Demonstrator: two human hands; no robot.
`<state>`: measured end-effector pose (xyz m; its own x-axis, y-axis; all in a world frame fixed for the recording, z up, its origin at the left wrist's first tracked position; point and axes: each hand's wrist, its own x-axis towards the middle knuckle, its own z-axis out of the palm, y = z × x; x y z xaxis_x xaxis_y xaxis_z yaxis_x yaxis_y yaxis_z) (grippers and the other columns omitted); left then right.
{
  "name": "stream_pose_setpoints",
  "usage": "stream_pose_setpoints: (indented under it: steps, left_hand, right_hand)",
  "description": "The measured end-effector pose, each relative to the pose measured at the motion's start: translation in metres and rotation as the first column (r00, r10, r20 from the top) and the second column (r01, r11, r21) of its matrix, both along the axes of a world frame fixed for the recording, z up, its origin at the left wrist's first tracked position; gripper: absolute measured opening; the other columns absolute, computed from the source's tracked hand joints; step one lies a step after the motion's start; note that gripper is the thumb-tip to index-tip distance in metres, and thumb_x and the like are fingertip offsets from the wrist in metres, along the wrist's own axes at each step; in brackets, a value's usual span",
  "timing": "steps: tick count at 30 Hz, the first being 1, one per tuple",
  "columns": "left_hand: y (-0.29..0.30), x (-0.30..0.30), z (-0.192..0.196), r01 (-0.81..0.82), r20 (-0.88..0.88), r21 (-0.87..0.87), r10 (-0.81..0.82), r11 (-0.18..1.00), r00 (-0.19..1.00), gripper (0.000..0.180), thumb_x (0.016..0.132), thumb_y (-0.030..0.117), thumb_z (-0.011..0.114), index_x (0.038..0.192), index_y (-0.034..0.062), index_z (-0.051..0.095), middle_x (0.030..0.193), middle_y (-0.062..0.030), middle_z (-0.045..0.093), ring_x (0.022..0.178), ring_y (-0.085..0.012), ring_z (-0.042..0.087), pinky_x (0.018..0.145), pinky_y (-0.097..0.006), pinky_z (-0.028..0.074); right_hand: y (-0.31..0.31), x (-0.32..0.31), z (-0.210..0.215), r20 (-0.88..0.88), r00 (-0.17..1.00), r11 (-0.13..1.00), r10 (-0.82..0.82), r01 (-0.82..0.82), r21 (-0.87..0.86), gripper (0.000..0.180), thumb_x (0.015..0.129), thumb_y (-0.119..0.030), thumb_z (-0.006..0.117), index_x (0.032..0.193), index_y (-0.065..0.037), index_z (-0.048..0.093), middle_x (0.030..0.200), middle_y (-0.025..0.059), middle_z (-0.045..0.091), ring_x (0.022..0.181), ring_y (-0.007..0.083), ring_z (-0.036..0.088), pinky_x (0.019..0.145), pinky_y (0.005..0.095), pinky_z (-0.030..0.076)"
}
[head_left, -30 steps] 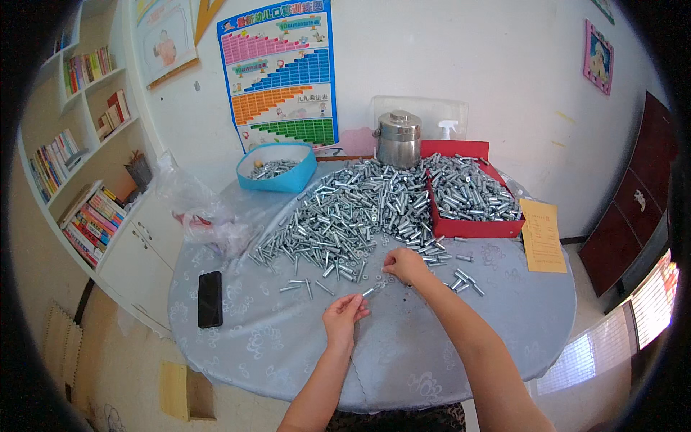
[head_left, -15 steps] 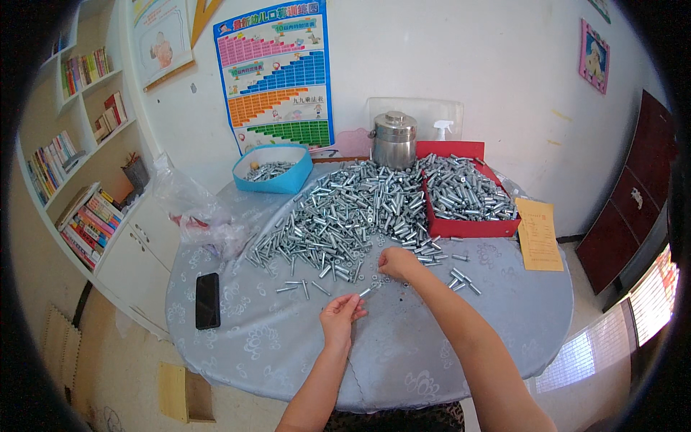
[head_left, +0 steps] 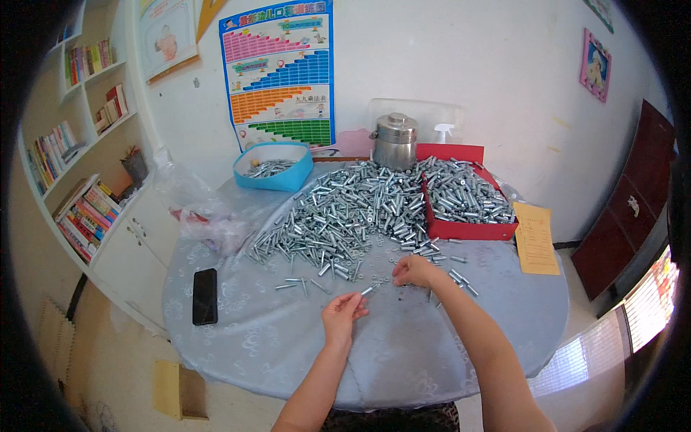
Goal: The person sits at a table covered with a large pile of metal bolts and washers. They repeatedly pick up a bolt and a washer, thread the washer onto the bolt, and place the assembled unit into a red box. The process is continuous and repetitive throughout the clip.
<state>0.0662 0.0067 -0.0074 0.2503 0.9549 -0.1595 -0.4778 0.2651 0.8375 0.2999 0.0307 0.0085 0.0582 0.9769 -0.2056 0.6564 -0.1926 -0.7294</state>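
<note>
My left hand (head_left: 343, 309) pinches a silvery metal bolt (head_left: 369, 291) between thumb and fingertips, its free end pointing up and to the right. Just right of that bolt, my right hand (head_left: 414, 271) is low over the table with its fingers drawn together; anything between them is too small or hidden to make out. Several small washers (head_left: 381, 281) lie on the cloth between the hands. Beyond them spreads a large heap of bolts (head_left: 338, 216). A few loose bolts (head_left: 317, 286) lie left of the hands, and others (head_left: 464, 282) to the right.
A red box (head_left: 471, 230) full of bolts stands right of the heap, a blue box (head_left: 270, 180) with metal pieces behind left. A steel pot (head_left: 395, 144) stands at the back. On the left lie a black phone (head_left: 205, 297) and plastic bags (head_left: 209, 227); yellow paper (head_left: 536, 241) hangs at the right edge.
My right hand has moved a little right and toward me, away from the heap's edge. My left hand keeps the bolt in nearly the same place. The view has shifted slightly.
</note>
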Motion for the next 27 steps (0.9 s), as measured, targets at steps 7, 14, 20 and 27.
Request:
stream_pose_setpoints:
  steps: [7,14,20,27]
  left_hand:
    - [-0.001,-0.002,0.001,0.002,-0.021,0.002,-0.002,1.000,1.000,0.016,0.078,0.007,0.060,0.089,-0.0046,0.057,0.078,-0.0114,0.061,0.067,-0.0136,0.058,0.057,-0.026,0.053]
    - [-0.001,0.000,0.001,0.014,-0.026,0.004,-0.013,1.000,1.000,0.016,0.077,0.007,0.061,0.088,-0.0042,0.057,0.078,-0.0108,0.061,0.065,-0.0128,0.058,0.057,-0.025,0.052]
    - [-0.002,-0.001,0.001,0.025,-0.017,0.006,-0.024,1.000,1.000,0.015,0.077,0.007,0.062,0.087,-0.0042,0.057,0.077,-0.0111,0.061,0.065,-0.0125,0.058,0.056,-0.025,0.052]
    - [-0.001,0.000,0.000,0.039,-0.037,0.016,-0.039,0.999,0.999,0.016,0.077,0.007,0.062,0.087,-0.0045,0.058,0.078,-0.0115,0.061,0.065,-0.0129,0.058,0.056,-0.024,0.052]
  right_hand:
    - [0.001,0.002,-0.005,0.138,0.990,0.998,0.017,-0.009,-0.056,0.025,0.061,-0.019,0.071,0.083,-0.009,0.065,0.078,0.0064,0.065,0.071,0.0176,0.061,0.063,0.0291,0.047]
    - [0.000,0.001,-0.004,0.186,0.981,0.998,0.061,-0.057,-0.029,0.023,0.062,-0.020,0.071,0.080,-0.009,0.064,0.076,0.0054,0.064,0.071,0.0185,0.061,0.064,0.0298,0.047]
    - [-0.004,-0.004,-0.003,0.198,0.978,0.996,0.070,-0.078,0.032,0.021,0.063,-0.019,0.069,0.080,-0.007,0.064,0.075,0.0068,0.064,0.069,0.0193,0.061,0.063,0.0308,0.048]
    - [-0.016,-0.012,-0.004,0.141,0.990,0.985,0.013,-0.036,0.168,0.018,0.066,-0.017,0.066,0.081,-0.006,0.064,0.075,0.0088,0.064,0.067,0.0183,0.060,0.063,0.0293,0.048]
